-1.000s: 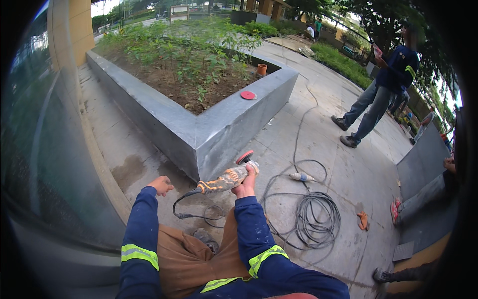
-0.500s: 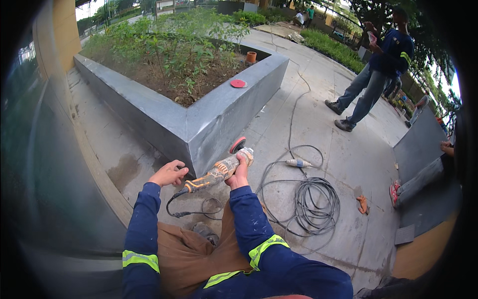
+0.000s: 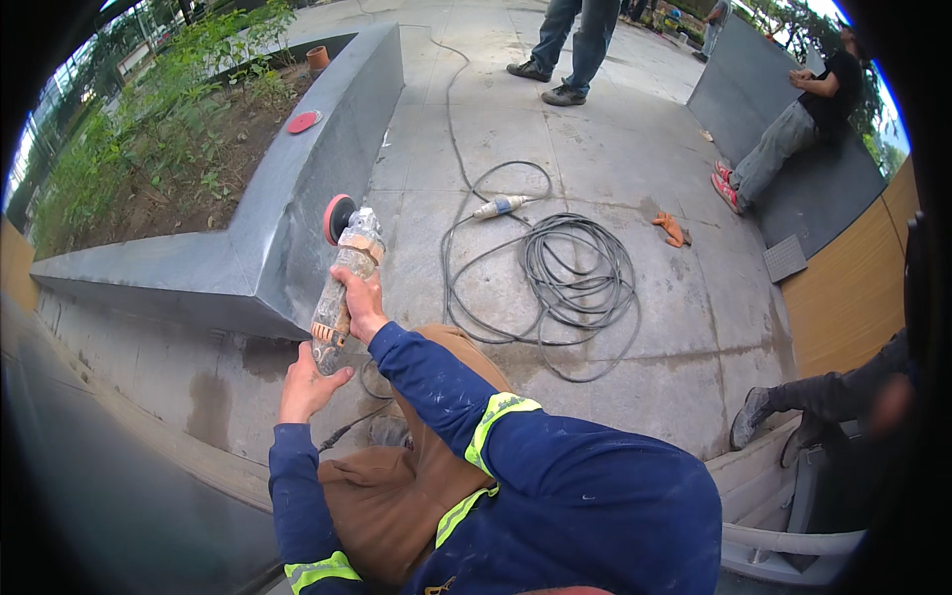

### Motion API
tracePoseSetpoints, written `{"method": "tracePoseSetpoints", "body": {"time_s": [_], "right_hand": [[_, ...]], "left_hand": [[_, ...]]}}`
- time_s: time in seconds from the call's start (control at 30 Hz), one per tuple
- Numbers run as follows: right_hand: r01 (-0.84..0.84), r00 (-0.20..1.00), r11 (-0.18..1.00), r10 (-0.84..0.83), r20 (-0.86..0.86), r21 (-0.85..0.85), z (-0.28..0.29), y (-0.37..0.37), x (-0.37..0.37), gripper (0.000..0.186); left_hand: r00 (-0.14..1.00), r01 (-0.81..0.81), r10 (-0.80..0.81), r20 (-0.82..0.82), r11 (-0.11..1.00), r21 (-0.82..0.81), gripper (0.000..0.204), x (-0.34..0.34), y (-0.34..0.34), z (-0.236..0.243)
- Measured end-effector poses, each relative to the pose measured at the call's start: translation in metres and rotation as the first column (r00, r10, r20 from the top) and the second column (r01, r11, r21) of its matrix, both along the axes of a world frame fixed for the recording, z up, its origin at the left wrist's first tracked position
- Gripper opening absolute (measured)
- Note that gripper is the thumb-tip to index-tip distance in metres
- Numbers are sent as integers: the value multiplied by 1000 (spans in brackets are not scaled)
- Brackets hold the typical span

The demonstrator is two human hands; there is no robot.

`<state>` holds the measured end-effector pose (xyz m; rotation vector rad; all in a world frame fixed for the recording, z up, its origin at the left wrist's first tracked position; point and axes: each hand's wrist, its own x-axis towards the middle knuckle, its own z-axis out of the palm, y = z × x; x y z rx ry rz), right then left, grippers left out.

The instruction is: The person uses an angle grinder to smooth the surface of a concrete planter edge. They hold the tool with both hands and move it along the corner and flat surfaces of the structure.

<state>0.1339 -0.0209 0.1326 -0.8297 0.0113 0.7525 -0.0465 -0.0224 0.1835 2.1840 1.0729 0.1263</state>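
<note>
A dusty grey-and-orange angle grinder (image 3: pixel 359 248) with a red-faced round pad (image 3: pixel 339 218) is held at the inner side of the planter's corner. My right hand (image 3: pixel 362 302) wraps around the middle of its body. My left hand (image 3: pixel 307 385) is at the rear end, fingers around it and thumb stretched out to the side. The pad is near the side of the grey planter wall (image 3: pixel 288 178); whether it touches I cannot tell. From the rear, the power cord (image 3: pixel 342 433) hangs down beside my knee.
On the planter rim lies a red disc (image 3: pixel 303 122). A coiled cable (image 3: pixel 627 288) with a connector (image 3: pixel 501 206) and an orange crumpled item (image 3: pixel 672 230) lie on the paving. Nearby people include one standing (image 3: pixel 585 45), one by a grey panel (image 3: pixel 793 129), and a leg (image 3: pixel 843 392) at right.
The view has swung right, so the planter shows further left. My left hand has come from beside the grinder onto its rear end. The grinder now points more upright, pad toward the wall.
</note>
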Motion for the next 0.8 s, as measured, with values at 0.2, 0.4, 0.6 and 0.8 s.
{"method": "tracePoseSetpoints", "body": {"time_s": [0.2, 0.4, 0.6, 0.8], "right_hand": [[-155, 988, 959, 147, 52, 237, -19, 13, 19, 51], [-279, 954, 951, 291, -77, 136, -5, 22, 66, 43], [-552, 818, 753, 573, -57, -359, -34, 48, 46, 52], [-562, 816, 760, 575, -66, -326, -54, 64, 37, 54]], "left_hand": [[995, -93, 79, 67, 967, 236, 67, 4, -10, 1], [979, -198, 205, -21, 965, 170, 64, -16, -36, -9], [930, -295, 320, -183, 944, 149, 64, -36, -55, -36], [929, -214, 244, -279, 968, 133, 67, -47, -25, -32]]}}
